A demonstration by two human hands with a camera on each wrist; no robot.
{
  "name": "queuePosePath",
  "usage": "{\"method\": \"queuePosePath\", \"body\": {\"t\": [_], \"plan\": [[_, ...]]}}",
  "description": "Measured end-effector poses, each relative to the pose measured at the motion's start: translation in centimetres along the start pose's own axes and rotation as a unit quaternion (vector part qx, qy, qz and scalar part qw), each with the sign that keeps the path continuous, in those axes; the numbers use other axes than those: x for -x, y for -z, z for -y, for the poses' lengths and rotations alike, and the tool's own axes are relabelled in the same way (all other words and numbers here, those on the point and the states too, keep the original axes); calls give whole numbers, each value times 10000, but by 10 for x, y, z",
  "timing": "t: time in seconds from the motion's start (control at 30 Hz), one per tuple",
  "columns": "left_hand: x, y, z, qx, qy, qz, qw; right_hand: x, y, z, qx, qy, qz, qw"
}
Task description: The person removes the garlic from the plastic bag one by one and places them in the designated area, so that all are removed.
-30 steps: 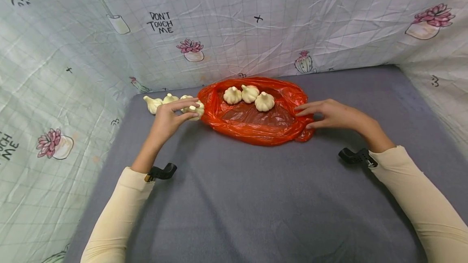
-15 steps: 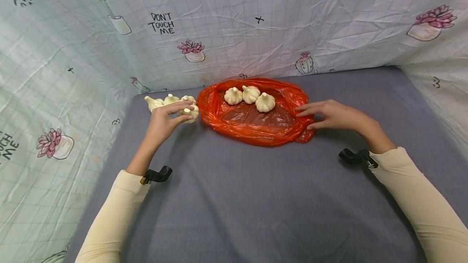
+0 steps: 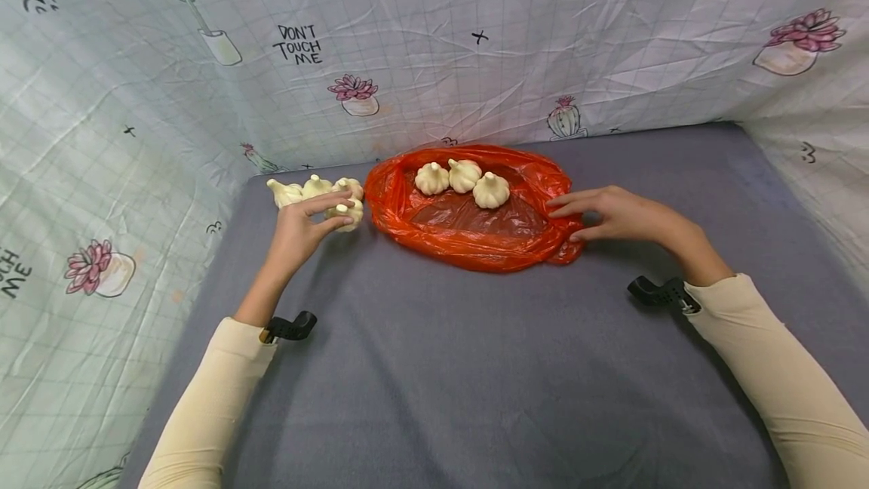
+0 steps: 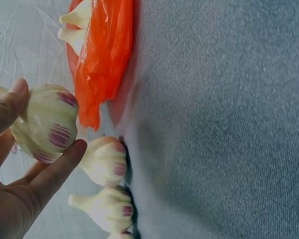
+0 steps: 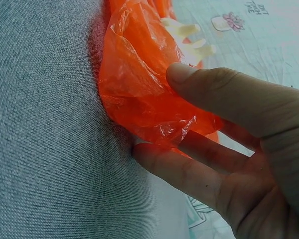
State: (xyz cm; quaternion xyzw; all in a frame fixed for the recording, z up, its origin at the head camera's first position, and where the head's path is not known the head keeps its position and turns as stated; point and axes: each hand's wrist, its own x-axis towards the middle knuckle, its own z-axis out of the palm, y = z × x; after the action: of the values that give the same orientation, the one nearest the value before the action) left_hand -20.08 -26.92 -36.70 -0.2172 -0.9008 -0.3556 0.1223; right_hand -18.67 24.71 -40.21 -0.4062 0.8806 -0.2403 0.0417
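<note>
My left hand [image 3: 295, 236] pinches a garlic bulb [image 4: 50, 124] between thumb and fingertips, lifted above the table just left of a red plastic bag [image 3: 455, 244]. Purple streaks mark the pale bulb. Behind it, more garlic bulbs [image 3: 316, 186] stand in a row on the table, partly covered by the fingers in the head view. Three garlic bulbs [image 3: 491, 189] sit inside the bag, whose mouth is spread wide. At the bag's right end my right hand [image 3: 621, 216] holds the gathered plastic, thumb on the near side and fingers around the other, as the right wrist view shows.
Grey cloth [image 3: 475, 368] covers the table. A printed curtain [image 3: 421, 44] rises right behind the bag and closes in the left and right sides too. Black camera mounts [image 3: 292, 325] stick out from both wrists.
My left hand has drawn back leftward and slightly toward me with the garlic bulb, away from the bag's left rim. My right hand and the bag have stayed in place.
</note>
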Motion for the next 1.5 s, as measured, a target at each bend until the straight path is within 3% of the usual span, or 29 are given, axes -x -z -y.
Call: {"method": "queuePosePath", "body": {"t": [0.63,1.0,1.5], "plan": [[14,10,23,-405,280,-134,9987,4,-1,0,-62,-140,37,9999],[23,20,37,-377,954,-103,9947,3,-1,0,-53,-106,100,9999],[28,29,58,-453,941,-239,9942,3,-3,-3,-94,-152,131,9998]]}}
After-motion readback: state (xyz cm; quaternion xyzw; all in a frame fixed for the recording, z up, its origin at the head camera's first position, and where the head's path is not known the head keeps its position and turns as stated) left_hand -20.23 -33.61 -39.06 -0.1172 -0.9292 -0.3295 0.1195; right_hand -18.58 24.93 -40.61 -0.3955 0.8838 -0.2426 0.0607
